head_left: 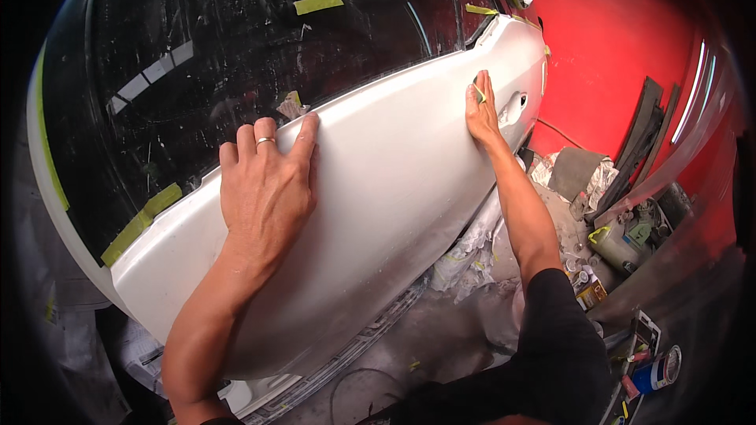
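Observation:
A white car door panel stretches across the middle, below a dark, dusty window. My left hand lies on the panel's upper edge, its fingers reaching toward the glass and its thumb apart, holding nothing. Just beyond its fingers, a small crumpled scrap rests at the window's base. Farther right, beside the door handle recess, my right hand is against the panel with straight fingers close together. Between its thumb and fingers shows a small dark piece with a yellow-green edge; its kind is unclear.
Yellow-green tape strips mark the window border. At right stand a red wall and dark trim pieces. Cluttered tools and containers lie below a clear plastic sheet. A blue can sits at lower right.

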Motion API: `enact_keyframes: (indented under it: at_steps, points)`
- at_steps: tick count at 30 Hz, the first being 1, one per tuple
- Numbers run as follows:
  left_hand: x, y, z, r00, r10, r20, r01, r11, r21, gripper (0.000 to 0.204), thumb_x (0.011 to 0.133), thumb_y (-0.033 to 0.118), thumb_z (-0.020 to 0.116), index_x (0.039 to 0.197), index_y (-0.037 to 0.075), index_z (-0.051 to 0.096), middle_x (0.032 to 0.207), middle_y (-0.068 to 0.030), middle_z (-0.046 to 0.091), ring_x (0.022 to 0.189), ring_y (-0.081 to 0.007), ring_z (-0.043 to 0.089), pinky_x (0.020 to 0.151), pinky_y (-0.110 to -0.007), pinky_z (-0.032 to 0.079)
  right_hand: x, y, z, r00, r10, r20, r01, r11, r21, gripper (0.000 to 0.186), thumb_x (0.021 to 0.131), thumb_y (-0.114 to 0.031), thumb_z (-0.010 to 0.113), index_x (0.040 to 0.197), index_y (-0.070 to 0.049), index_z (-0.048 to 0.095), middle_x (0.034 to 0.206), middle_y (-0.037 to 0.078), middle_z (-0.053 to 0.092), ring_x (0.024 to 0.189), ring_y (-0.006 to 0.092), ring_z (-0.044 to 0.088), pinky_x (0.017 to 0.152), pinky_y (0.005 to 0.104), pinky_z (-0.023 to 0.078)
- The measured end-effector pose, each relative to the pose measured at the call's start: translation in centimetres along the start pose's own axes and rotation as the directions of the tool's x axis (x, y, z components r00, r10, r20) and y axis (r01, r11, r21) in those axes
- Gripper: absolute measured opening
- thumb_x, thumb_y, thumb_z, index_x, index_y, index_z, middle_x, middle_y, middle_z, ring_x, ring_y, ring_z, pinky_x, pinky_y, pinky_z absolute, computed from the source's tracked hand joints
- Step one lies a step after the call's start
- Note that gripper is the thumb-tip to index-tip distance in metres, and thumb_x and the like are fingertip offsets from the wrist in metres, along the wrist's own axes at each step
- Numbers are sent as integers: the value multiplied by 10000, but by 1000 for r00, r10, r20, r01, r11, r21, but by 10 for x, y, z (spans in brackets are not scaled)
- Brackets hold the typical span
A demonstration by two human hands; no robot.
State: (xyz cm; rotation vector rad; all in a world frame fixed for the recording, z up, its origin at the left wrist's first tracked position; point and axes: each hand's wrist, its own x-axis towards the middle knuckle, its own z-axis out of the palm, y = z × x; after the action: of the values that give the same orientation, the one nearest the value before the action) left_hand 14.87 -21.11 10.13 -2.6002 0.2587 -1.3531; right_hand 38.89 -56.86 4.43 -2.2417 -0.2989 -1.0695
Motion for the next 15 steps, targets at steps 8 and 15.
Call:
enact_keyframes:
  at_steps: [8, 15]
  points:
    - [-16, -36, -2, 999, 25, -32, -25, 1000, 9, 329, 932, 183, 576, 1248, 136, 653, 1148, -165, 606, 1027, -296, 567, 865, -413, 424, -150, -254, 68, 813, -582, 20, 570, 802, 176, 727, 1021, -435, 353, 1543, 32, 156, 1607, 231, 174, 1494, 381, 172, 1226, 465, 100]
    - [-9, -16, 1, 998, 6, -55, -11, 996, -93, 256, 933, 122, 596, 1178, 112, 673, 1164, -167, 623, 1033, -310, 586, 873, -413, 446, 34, -59, 42, 987, 132, -87, -135, 991, -20, 735, 1038, -470, 232, 1513, 89, 191, 1596, 260, 175, 1497, 372, 140, 1229, 435, 116]
